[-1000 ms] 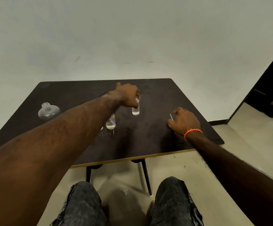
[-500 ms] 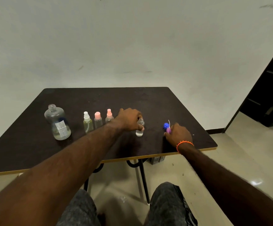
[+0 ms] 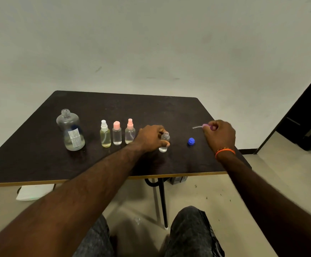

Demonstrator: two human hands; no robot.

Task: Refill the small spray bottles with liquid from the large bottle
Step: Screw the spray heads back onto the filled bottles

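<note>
head: open sm. bottle upright in l hand

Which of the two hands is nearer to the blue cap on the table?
The right hand is slightly nearer: it is raised just right of the blue cap, holding a pink sprayer top. The left hand is further left, gripping the open small bottle.

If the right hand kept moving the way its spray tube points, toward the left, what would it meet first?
Probably the open small bottle held by the left hand. The right hand holds the pump with its tube pointing that way. Depth is unclear; it may pass behind.
</note>
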